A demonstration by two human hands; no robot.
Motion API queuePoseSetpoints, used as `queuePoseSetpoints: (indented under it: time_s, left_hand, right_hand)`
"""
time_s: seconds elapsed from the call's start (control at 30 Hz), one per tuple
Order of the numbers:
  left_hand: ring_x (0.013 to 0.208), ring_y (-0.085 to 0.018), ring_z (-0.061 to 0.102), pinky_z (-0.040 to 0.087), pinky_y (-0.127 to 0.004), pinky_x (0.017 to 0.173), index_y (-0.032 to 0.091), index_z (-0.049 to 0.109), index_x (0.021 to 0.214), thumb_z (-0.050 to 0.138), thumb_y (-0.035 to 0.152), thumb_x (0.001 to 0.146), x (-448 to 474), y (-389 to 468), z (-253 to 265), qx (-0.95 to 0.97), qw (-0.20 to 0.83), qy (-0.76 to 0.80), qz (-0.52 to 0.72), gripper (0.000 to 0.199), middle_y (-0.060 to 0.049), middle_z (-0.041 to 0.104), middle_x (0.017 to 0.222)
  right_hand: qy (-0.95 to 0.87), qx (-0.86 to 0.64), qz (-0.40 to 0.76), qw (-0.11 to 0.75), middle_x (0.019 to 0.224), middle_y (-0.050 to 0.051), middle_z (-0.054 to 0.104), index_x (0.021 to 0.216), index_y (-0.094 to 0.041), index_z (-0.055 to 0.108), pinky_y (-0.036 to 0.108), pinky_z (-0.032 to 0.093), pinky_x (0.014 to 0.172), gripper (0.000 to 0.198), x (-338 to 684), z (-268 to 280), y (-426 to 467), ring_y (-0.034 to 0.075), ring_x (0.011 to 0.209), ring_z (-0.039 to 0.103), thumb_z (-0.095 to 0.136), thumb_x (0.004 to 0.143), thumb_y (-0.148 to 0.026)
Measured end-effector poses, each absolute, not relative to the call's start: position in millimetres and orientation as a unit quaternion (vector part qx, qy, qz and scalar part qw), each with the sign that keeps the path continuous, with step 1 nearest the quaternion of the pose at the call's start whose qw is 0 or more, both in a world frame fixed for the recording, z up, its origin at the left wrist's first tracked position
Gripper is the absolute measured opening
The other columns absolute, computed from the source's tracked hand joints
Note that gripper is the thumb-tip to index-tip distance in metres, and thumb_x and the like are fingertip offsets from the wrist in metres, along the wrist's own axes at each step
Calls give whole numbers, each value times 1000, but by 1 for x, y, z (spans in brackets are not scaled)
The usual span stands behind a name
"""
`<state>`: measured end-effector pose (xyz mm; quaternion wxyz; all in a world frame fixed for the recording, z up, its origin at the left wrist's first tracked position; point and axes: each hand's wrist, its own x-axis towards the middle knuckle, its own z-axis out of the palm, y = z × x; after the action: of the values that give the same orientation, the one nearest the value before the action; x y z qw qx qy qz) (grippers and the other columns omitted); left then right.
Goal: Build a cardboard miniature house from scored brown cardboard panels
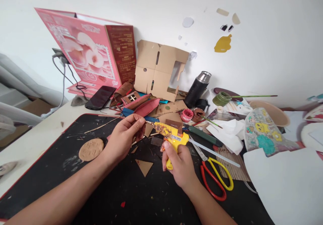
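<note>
My right hand is wrapped round the handle of a yellow glue gun, its body smeared brown. A long translucent glue stick juts from the gun's rear. The nozzle points left at my left hand, whose thumb and fingers are pinched together right by the tip. What sits in that pinch is hidden. Below the hands lies a small cardboard triangle on the black mat. A round tan disc rests left of my left forearm.
Scissors with red and yellow handles lie at right, near a green-handled cutter. Behind stand a cut cardboard sheet, a black flask, paint pots and a pink box. A phone lies back left.
</note>
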<state>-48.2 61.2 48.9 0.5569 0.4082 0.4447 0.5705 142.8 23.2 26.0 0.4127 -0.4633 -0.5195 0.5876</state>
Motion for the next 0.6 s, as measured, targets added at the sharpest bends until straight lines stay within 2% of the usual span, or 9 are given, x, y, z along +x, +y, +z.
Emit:
queuePoseSetpoints:
  time_s: [0.17,0.37,0.6]
  left_hand:
    - [51,-9,48,36,-22,49,19,62,78,85,52,84,-49,61,47,408,554,445,573,40,3,60,63]
    - [52,-9,47,36,-22,50,19,62,78,82,50,87,-50,62,45,417,547,449,570,38,3,60,64]
    - [53,-10,48,37,-22,51,19,63,78,81,50,89,-51,63,44,422,547,448,567,38,3,60,64]
  right_hand:
    - [-526,-464,582,411,43,0,53,66,-17,65,21,28,38,72,143,28,23,9,39,42,57,91,-84]
    - [-539,-461,573,412,43,2,53,54,-19,58,21,33,41,75,143,30,24,10,42,47,56,91,-85]
    - [-524,-464,587,407,42,0,52,65,-18,63,21,31,40,71,141,29,24,9,40,43,58,90,-85]
